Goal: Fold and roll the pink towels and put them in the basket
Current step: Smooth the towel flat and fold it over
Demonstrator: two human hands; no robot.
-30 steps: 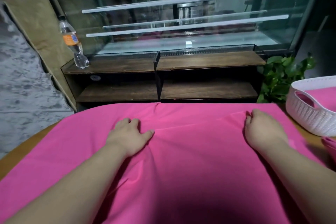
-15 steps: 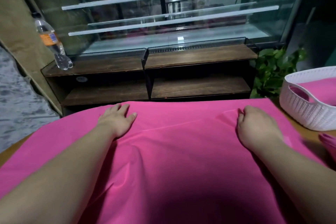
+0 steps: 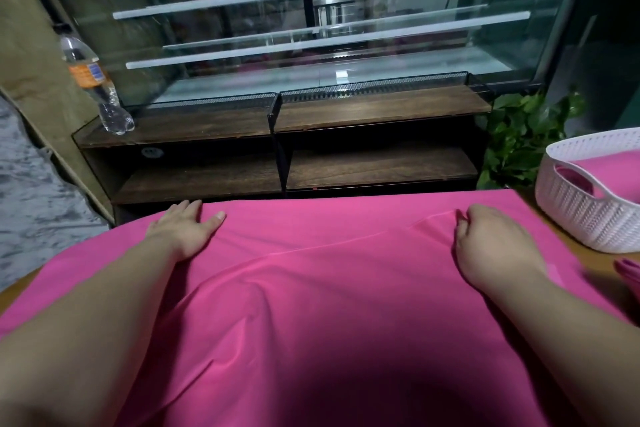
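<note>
Item: pink towel point(image 3: 329, 288), laid flat on table point(image 3: 588, 262), covering most of the top. Far edge runs L–R, parallel w/ the shelf unit point(image 3: 346, 114) beyond. Near edge is out of frame, so long axis not confirmed; visible spread is wider L–R than front–back. Far-R corner lies near the basket point(image 3: 585, 215), not touching it. Surface not smooth: one raised crease runs diagonally from the R hand down-left toward mid-cloth, w/ softer wrinkles below it nr centre.

L hand point(image 3: 183, 229): palm down on the towel at the far-L edge. Fingers straight & close together, tips at or just over the edge, thumb splayed to the R. Holds nothing; presses flat.

R hand point(image 3: 491, 246): on the towel nr the far-R corner, fingers curled under, knuckles toward the far edge. Cloth lifts into a ridge at the fingers and the hand grips that fold. Fingertips hidden.

Hands well apart, both close to the far edge.

The basket is white, woven-look plastic w/ a handle cut-out, standing on the table at R, partly out of frame. Pink cloth point(image 3: 616, 166) lies inside; rolled or not, cannot tell. A pink scrap point(image 3: 628, 270) shows at the R frame edge nr the basket; shape unclear.

Background: water bottle point(image 3: 91, 80), orange label, upright on the shelf unit's top at L end. Behind it, a glass display case point(image 3: 329, 28). A plant point(image 3: 523, 139) sits between unit & basket.
</note>
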